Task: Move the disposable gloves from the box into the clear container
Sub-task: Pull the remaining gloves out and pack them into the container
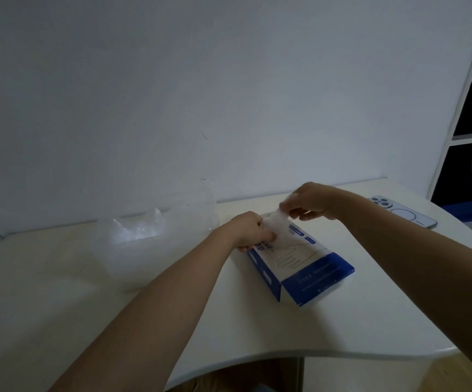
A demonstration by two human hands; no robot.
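Glove (275,225) drawn partly out of the far end of the box (311,268), stretched between 2 hands. Pinched at its top by the right hand (311,202); gripped lower down by the left hand (250,232), right at the box's end. Box flat on the desk (342,332), toward the right edge. Container (133,267) left of it, by the back edge, crumpled gloves (135,229) inside. Phone (404,212) at the back right corner.

Dim room, plain white wall (200,80), curved white table (342,335), white shelving (455,137) (at right), wooden floor (455,374)

Container (144,250) left of box (302,267)
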